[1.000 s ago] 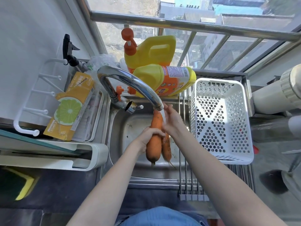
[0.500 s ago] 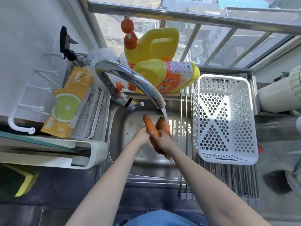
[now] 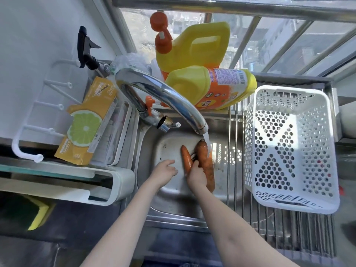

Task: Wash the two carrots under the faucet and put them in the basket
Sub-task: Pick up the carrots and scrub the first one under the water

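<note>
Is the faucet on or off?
On. Water streams from the faucet spout onto the larger carrot, which the right hand holds over the sink.

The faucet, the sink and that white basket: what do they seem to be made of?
The faucet looks like polished chromed metal: mirror-bright, with sharp highlights. The sink appears to be brushed stainless steel: grey, with a duller sheen. The basket is probably moulded plastic: matt white, its walls and floor pierced with even round holes.
</note>
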